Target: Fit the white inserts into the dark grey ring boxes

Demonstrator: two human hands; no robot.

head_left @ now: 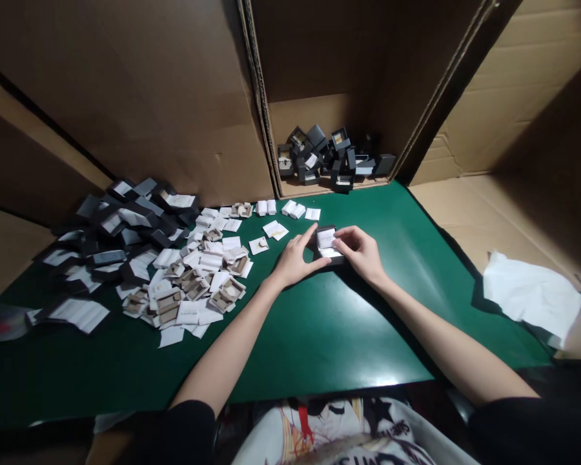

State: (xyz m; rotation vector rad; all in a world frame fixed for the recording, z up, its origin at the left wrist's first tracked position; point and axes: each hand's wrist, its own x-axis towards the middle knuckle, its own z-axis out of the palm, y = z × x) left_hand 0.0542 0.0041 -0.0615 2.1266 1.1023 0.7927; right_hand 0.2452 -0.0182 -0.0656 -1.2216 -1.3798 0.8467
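A small black box (337, 260) stands on the green table in front of me, with white padding inside. My left hand (294, 259) steadies it from the left, thumb along the near edge and fingers at the far side. At the box's opening is a small white insert (326, 239) with faint print. My right hand (361, 254) pinches the right edge of that insert between thumb and fingers. Whether the insert is fully seated in the box, I cannot tell. Left of my hands lies a pile of white inserts and cardboard trays (198, 278).
Black boxes (130, 219) are heaped at the left. More black boxes (324, 155) sit inside an open cardboard carton (416, 142) at the back. A few white inserts (275, 230) lie apart behind my left hand. A white cloth or paper (530, 290) rests at the right edge.
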